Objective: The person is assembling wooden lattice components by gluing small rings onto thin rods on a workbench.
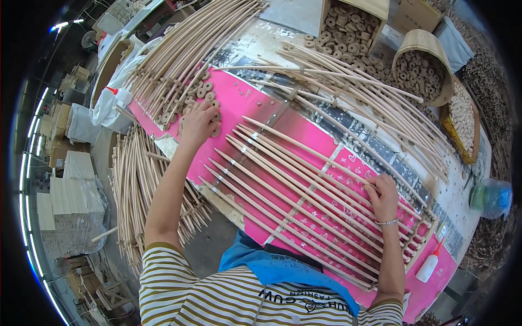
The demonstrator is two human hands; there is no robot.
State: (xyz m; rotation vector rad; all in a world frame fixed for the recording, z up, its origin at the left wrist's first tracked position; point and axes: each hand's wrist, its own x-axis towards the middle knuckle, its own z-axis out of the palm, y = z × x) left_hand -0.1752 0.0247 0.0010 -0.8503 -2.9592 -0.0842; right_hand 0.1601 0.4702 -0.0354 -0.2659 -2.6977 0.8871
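Observation:
My left hand (pixel 198 120) reaches into a loose pile of small wooden rings (pixel 205 88) at the far left of the pink sheet. Its bent fingers are apart and touch the rings; no ring shows clearly in its grasp. My right hand (pixel 382 190) is closed, thumb and fingers pinched on the uppermost wooden rod (pixel 293 144) of a row. The other tapered rods (pixel 304 209) lie side by side below it, slanting down to the right. Their right ends meet a wooden rack (pixel 423 244), where several small rings sit near the ends.
Bundles of rods (pixel 190 49) lie at the back left, with more rods (pixel 370 103) at the back right. A box of rings (pixel 350 27) and a wooden bucket (pixel 424 65) stand behind. A white glue bottle (pixel 428 267) lies near right; stacked rods (pixel 147 190) stand beside the table.

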